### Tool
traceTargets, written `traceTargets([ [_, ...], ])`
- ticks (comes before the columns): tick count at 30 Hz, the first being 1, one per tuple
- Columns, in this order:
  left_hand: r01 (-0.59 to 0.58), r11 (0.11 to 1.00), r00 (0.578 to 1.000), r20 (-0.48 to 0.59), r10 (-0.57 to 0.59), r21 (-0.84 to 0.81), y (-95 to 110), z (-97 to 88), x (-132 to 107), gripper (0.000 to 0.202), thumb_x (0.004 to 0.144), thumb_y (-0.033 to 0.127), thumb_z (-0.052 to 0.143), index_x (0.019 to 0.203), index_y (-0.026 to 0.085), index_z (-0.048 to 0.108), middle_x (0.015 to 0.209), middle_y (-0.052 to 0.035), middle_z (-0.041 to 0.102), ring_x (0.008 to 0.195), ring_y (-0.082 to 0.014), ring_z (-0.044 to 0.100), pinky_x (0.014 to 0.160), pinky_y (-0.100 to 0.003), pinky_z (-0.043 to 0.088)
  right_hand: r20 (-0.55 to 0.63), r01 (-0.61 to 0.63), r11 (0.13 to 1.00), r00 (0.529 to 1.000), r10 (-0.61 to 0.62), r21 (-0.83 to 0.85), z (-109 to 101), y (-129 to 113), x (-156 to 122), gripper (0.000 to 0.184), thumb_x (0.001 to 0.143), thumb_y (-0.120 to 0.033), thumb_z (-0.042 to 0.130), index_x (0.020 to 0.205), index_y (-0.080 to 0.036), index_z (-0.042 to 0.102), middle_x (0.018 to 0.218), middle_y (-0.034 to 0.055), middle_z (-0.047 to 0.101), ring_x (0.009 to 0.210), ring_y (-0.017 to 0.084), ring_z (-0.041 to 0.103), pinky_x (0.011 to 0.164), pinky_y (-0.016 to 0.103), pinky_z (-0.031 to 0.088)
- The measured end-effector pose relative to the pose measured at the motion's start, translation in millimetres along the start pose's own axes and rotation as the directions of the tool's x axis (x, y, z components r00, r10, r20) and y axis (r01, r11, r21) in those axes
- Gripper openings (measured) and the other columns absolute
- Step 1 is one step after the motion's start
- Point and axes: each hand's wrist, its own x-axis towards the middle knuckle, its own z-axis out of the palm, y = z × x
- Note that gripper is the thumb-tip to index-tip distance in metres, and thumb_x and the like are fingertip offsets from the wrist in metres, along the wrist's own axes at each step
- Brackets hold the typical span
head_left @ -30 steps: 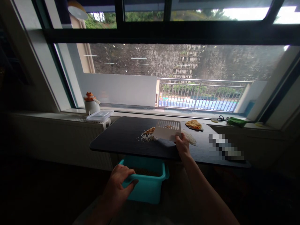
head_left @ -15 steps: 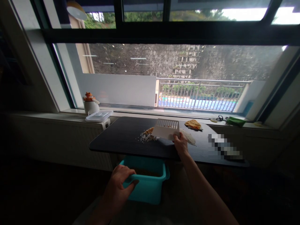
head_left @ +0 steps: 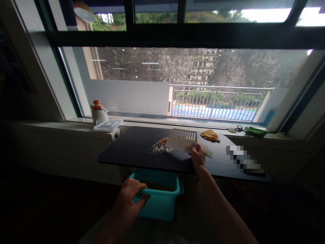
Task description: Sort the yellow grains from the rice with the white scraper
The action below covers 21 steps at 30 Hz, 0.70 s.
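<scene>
My right hand [head_left: 198, 156] is closed on a white slotted scoop [head_left: 180, 143], tilted over the dark table [head_left: 134, 149]. Left of the scoop lies a small heap of orange-yellow kernels [head_left: 162, 141] with white grains [head_left: 161, 149] around it. A pale, fine-grained pile [head_left: 207, 150] sits just right of the scoop, partly hidden by it and my hand. Below the table's front edge, my left hand [head_left: 133, 196] grips the near left rim of a turquoise bin [head_left: 162, 205]. Brown loose material [head_left: 157, 186] covers the bin's inside.
A folded yellow cloth [head_left: 210, 135] lies at the table's back right. Something blurred out [head_left: 245, 160] lies at the right end. On the window sill are black scissors [head_left: 238, 128], a green item [head_left: 256, 132], a white pot [head_left: 100, 116] and a clear plastic box [head_left: 108, 125].
My right hand and the scoop have shifted slightly to the right. My left hand stays on the bin's rim.
</scene>
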Motion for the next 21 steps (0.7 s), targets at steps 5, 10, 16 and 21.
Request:
traceTargets([
  [5, 0.013, 1.000, 1.000, 0.013, -0.013, 0.000, 0.7, -1.1, -0.7, 0.005, 0.078, 0.023, 0.067, 0.083, 0.023, 0.067, 0.077, 0.0000, 0.068, 0.079, -0.0227, 0.062, 0.078, -0.038, 0.051, -0.033, 0.003, 0.999, 0.999, -0.004, -0.045, -1.3, 1.6, -0.7, 0.034, 0.066, -0.039, 0.051, 0.090, -0.019, 0.064, 0.085, 0.0062, 0.067, 0.078, 0.024, 0.062, 0.062, 0.033, 0.051],
  [10, 0.006, 1.000, 1.000, 0.008, -0.006, 0.000, -0.2, -0.2, -1.0, 0.005, 0.077, 0.021, 0.068, 0.081, 0.023, 0.067, 0.076, 0.0002, 0.068, 0.079, -0.0227, 0.062, 0.078, -0.038, 0.051, -0.045, -0.005, 0.997, 0.999, 0.001, -0.076, -2.9, -1.1, -4.2, 0.035, 0.067, -0.040, 0.050, 0.092, -0.019, 0.063, 0.085, 0.0069, 0.065, 0.079, 0.025, 0.061, 0.061, 0.034, 0.050],
  [16, -0.001, 1.000, 1.000, 0.007, 0.001, -0.002, -0.5, 0.9, 0.1, 0.006, 0.077, 0.022, 0.069, 0.082, 0.023, 0.067, 0.077, 0.0005, 0.068, 0.079, -0.0228, 0.062, 0.079, -0.039, 0.051, -0.047, -0.014, 0.996, 0.999, 0.010, -0.089, -3.4, -1.6, -4.4, 0.035, 0.065, -0.039, 0.050, 0.091, -0.019, 0.063, 0.083, 0.0067, 0.065, 0.076, 0.025, 0.061, 0.060, 0.034, 0.049],
  [21, 0.004, 1.000, 1.000, 0.000, -0.004, -0.001, -0.8, -0.1, -0.5, 0.005, 0.077, 0.022, 0.068, 0.081, 0.024, 0.067, 0.076, 0.0005, 0.067, 0.079, -0.0226, 0.062, 0.076, -0.037, 0.051, -0.030, -0.008, 0.997, 1.000, 0.006, -0.079, -4.5, -1.9, -5.1, 0.032, 0.066, -0.038, 0.050, 0.088, -0.020, 0.065, 0.078, 0.0049, 0.065, 0.077, 0.025, 0.062, 0.060, 0.033, 0.050],
])
